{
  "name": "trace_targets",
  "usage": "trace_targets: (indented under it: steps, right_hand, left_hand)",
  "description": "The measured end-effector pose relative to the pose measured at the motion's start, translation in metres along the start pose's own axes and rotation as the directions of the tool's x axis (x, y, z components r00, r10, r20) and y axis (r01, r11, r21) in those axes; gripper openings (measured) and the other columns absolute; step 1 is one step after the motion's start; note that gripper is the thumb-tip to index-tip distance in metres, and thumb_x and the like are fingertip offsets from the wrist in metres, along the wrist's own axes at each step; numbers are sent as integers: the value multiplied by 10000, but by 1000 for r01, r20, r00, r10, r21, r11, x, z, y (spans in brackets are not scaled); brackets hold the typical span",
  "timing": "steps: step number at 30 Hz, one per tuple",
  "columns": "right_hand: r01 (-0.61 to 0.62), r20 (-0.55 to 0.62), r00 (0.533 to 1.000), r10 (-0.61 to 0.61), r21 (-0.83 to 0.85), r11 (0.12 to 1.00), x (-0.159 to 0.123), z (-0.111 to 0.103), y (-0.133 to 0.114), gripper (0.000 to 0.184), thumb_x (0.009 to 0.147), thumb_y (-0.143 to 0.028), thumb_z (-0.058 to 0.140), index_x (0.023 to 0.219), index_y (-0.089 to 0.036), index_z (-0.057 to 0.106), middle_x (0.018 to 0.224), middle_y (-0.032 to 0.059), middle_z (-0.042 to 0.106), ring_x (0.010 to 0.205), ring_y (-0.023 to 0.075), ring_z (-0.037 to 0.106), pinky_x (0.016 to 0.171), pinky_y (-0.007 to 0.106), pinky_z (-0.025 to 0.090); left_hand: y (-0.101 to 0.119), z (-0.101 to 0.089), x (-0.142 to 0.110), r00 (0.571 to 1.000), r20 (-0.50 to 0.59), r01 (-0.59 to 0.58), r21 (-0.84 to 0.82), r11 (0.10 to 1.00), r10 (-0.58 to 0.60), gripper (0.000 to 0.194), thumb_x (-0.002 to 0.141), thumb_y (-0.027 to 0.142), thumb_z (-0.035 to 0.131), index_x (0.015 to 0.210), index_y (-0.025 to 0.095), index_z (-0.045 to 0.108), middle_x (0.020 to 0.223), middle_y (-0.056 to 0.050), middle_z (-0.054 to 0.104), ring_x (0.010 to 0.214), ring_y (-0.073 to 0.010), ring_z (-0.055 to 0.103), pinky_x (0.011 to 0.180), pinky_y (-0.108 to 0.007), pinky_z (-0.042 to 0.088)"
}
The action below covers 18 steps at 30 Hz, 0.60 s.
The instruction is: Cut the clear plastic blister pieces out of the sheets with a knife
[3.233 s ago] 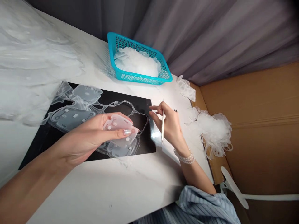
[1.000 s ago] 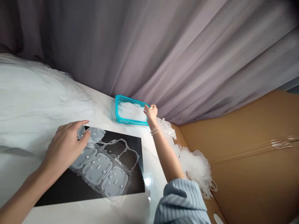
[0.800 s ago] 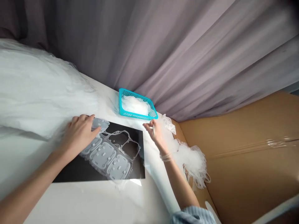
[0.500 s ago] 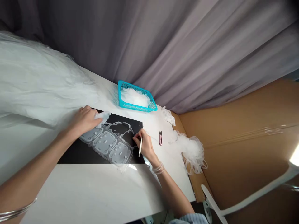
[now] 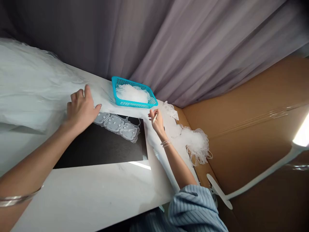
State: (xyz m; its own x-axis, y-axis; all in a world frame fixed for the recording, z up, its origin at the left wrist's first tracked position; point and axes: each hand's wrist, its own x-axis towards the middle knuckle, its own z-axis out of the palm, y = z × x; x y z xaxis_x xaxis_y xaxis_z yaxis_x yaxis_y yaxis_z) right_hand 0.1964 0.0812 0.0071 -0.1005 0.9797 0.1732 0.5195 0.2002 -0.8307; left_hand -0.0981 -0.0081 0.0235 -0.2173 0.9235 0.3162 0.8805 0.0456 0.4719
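Note:
My left hand [image 5: 80, 109] lies with fingers spread on the left end of a translucent silicone sheet of moulded pads [image 5: 118, 125], at the far edge of a black mat [image 5: 101, 148]. It also touches the big pile of white translucent sheets [image 5: 31, 90] to the left. My right hand [image 5: 156, 120] is closed around a thin white stick-like tool [image 5: 154, 117], just right of the mat's far corner and in front of a turquoise basket [image 5: 131, 103]. The basket holds trimmed clear pieces.
A heap of frilly clear offcuts [image 5: 194, 145] lies at the table's right edge, beside a large cardboard box [image 5: 241, 129]. A white lamp arm [image 5: 253, 178] crosses at the lower right. Grey curtain hangs behind the white table [image 5: 96, 190].
My left hand has pushed the silicone sheet to the mat's far edge. My right hand reached to the basket, came down to the sheet, then lifted off beside the mat, tool still held.

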Motion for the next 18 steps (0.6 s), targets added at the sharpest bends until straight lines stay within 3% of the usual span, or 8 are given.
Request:
trace_targets:
  steps: [2, 3, 5, 6, 10, 13, 18]
  right_hand:
    - [16, 16, 1000, -16, 12, 1000, -15, -2, 0, 399, 993, -601, 328, 1033, -247, 506, 764, -11, 573, 732, 164, 625, 683, 290, 534]
    - [27, 33, 999, -28, 26, 999, -24, -2, -1, 454, 1006, -609, 275, 1090, -248, 536, 752, -15, 556, 718, 162, 617, 678, 287, 532]
    - [46, 95, 994, -53, 72, 996, -42, -1, -5, 502, 1013, -617, 277, 1172, -251, 581, 765, -15, 545, 705, 156, 607, 674, 283, 534]
    - [53, 133, 989, -66, 100, 994, -50, -1, -8, 494, 1013, -610, 318, 1193, -247, 600, 785, -12, 556, 707, 153, 608, 680, 284, 536]
    - [77, 255, 961, -109, 134, 988, -69, 4, -19, 434, 995, -517, 507, 1289, -224, 631, 814, -2, 624, 739, 155, 625, 764, 308, 538]
    - [84, 267, 957, -116, 130, 988, -71, 4, -24, 454, 982, -475, 558, 1353, -221, 621, 810, 3, 665, 774, 169, 642, 818, 336, 540]
    - [70, 279, 955, -102, 120, 990, -66, 8, -24, 401, 992, -473, 541, 1257, -213, 691, 796, 11, 682, 797, 177, 649, 816, 343, 541]
  left_hand:
    - [13, 10, -21, 989, 33, -143, 18, 989, 143, 619, 1027, 340, 249, 1525, -28, 258, 1580, -332, 343, 1477, -451, 299, 1107, -656, 339]
    - [19, 18, -34, 970, 78, -231, 13, 973, 230, 564, 1017, 300, 272, 1482, 4, 391, 1556, -290, 424, 1465, -399, 364, 1147, -601, 334]
    - [31, 36, -65, 896, 195, -401, -34, 915, 400, 465, 976, 308, 399, 1334, 114, 623, 1417, -182, 630, 1358, -304, 542, 1163, -457, 385]
    - [35, 45, -80, 869, 226, -441, -47, 896, 440, 458, 958, 330, 449, 1314, 125, 651, 1406, -179, 643, 1351, -309, 555, 1160, -451, 396]
    - [41, 69, -121, 847, 230, -503, 53, 862, 480, 587, 977, 383, 443, 1426, 19, 546, 1514, -305, 483, 1410, -417, 479, 1135, -547, 410]
    - [37, 75, -127, 846, 218, -521, 140, 842, 487, 602, 986, 388, 417, 1437, 6, 529, 1524, -331, 452, 1427, -438, 449, 1133, -571, 405]
    - [41, 73, -131, 847, 233, -512, 122, 850, 477, 623, 952, 433, 476, 1426, 37, 558, 1497, -339, 485, 1424, -466, 440, 1136, -620, 377]
